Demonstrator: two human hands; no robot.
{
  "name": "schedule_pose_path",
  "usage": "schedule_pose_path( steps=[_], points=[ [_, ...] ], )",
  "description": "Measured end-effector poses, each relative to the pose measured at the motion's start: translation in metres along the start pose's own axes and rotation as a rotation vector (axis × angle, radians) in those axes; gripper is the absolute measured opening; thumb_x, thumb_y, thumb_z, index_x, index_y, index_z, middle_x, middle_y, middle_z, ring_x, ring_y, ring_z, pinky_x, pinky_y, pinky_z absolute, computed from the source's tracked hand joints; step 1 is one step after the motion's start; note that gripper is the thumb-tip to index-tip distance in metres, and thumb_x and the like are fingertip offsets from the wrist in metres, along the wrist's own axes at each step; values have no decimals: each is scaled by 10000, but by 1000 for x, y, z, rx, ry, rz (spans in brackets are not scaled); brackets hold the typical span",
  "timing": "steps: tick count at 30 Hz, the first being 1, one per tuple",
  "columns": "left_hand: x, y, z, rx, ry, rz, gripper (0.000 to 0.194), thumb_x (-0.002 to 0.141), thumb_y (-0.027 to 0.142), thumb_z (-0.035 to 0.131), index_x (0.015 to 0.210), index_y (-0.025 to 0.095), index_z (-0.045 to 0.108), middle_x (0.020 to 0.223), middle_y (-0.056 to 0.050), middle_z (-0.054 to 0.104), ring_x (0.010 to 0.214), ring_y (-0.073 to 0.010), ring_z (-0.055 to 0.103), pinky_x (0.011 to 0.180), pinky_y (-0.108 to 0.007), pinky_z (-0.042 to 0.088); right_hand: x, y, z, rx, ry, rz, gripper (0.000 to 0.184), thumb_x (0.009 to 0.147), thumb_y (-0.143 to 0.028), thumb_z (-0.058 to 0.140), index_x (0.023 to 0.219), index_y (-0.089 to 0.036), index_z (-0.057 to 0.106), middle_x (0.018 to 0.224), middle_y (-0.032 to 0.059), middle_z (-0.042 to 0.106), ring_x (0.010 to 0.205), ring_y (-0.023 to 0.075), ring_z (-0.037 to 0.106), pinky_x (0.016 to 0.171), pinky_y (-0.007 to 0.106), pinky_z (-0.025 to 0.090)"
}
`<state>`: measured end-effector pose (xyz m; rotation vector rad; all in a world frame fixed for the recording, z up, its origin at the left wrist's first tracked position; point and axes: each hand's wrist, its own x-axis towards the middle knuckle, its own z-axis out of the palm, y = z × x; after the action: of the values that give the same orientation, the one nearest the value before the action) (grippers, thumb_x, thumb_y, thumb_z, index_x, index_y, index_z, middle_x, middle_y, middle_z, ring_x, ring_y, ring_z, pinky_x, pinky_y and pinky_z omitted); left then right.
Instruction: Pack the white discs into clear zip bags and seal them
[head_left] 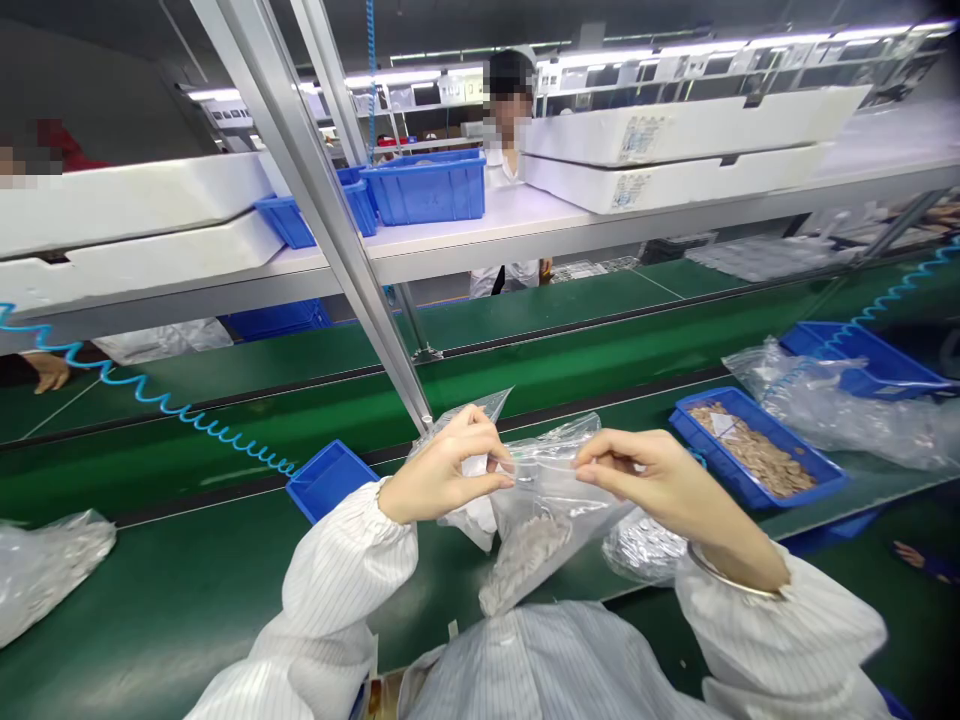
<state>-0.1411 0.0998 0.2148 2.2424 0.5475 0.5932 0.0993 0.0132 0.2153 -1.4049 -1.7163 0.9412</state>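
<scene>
Both my hands pinch the top edge of a clear plastic bag (536, 530) in front of my chest. My left hand (454, 470) grips its left side between thumb and fingers; my right hand (637, 465) grips the right side the same way. Small pale pieces are gathered at the bottom of the bag, too blurred to name. Behind my left hand lies another clear bag (476, 515), partly hidden. Beside the held bag, under my right wrist, a shiny clear bag (645, 548) rests on the green work surface (225, 580).
A blue tray (750, 450) of flat tan pieces stands right, near plastic bags (847, 400). A small blue bin (330, 480) sits left, and a filled bag (52, 570) lies far left. A metal post (337, 220) rises ahead. Across the shelf (480, 235) stands a person.
</scene>
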Motion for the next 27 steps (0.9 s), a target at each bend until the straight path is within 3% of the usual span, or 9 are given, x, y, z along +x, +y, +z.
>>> schedule_pose_path(
  steps=[4, 7, 9, 12, 15, 18, 20, 22, 27],
  points=[
    [-2, 1, 3, -6, 151, 65, 68, 829, 153, 635, 778, 197, 646, 738, -23, 612, 812, -171, 502, 778, -322, 450, -10, 12, -14, -52, 2, 36, 265, 723, -484, 715, 790, -230, 678, 504, -58, 335, 482, 90, 298, 469, 261, 244],
    [-2, 1, 10, -87, 371, 58, 86, 845, 123, 606, 794, 185, 638, 767, -15, 609, 749, -139, 544, 696, -279, 458, -17, 16, -26, -172, -129, 135, 331, 690, -506, 739, 885, -243, 688, 541, -58, 344, 515, 91, 315, 494, 252, 249],
    [-2, 0, 17, -148, 444, 11, 75, 850, 128, 602, 810, 181, 635, 796, -18, 605, 763, -134, 564, 670, -258, 467, -21, 18, -29, -218, -211, 200, 365, 714, -541, 705, 926, -244, 689, 575, -46, 425, 544, 97, 375, 516, 245, 283],
    [-2, -2, 31, -243, 461, -65, 46, 864, 166, 594, 832, 176, 625, 838, -31, 605, 805, -144, 586, 679, -257, 486, -23, 23, -21, -85, -252, 245, 490, 870, -617, 439, 996, -210, 680, 718, 14, 602, 586, 119, 491, 563, 262, 375],
    [-1, 0, 45, -348, 433, -104, 36, 865, 190, 598, 839, 173, 617, 858, -36, 604, 836, -157, 606, 712, -271, 499, -21, 29, -3, 64, -276, 303, 594, 944, -578, 229, 989, -185, 673, 811, 54, 668, 616, 145, 564, 604, 292, 446],
    [1, 4, 55, -398, 364, -121, 33, 857, 177, 603, 833, 167, 623, 872, -43, 615, 845, -159, 613, 719, -266, 503, -19, 33, 14, -65, -331, 209, 448, 925, -542, 374, 927, -217, 683, 878, 41, 682, 805, 193, 612, 766, 335, 473],
    [1, 4, 58, -436, 337, -131, 38, 851, 159, 601, 825, 163, 627, 896, -51, 620, 879, -168, 621, 746, -274, 511, -18, 36, 23, -164, -329, 130, 368, 888, -530, 477, 1021, -246, 669, 1048, 38, 674, 1021, 237, 588, 911, 379, 440],
    [-1, 1, 59, -499, 336, -146, 35, 844, 150, 607, 820, 160, 631, 918, -58, 617, 939, -190, 630, 805, -304, 517, -17, 44, 32, -205, -324, 101, 402, 857, -521, 538, 1158, -266, 616, 1206, 40, 626, 1168, 263, 527, 999, 412, 395],
    [-19, -4, 72, -629, 287, -208, 10, 818, 168, 640, 811, 161, 640, 932, -65, 624, 964, -205, 623, 868, -338, 489, -13, 81, 71, -199, -416, 57, 354, 863, -375, 537, 1178, -232, 613, 1139, 76, 665, 1028, 259, 621, 906, 404, 477]
  ],
)
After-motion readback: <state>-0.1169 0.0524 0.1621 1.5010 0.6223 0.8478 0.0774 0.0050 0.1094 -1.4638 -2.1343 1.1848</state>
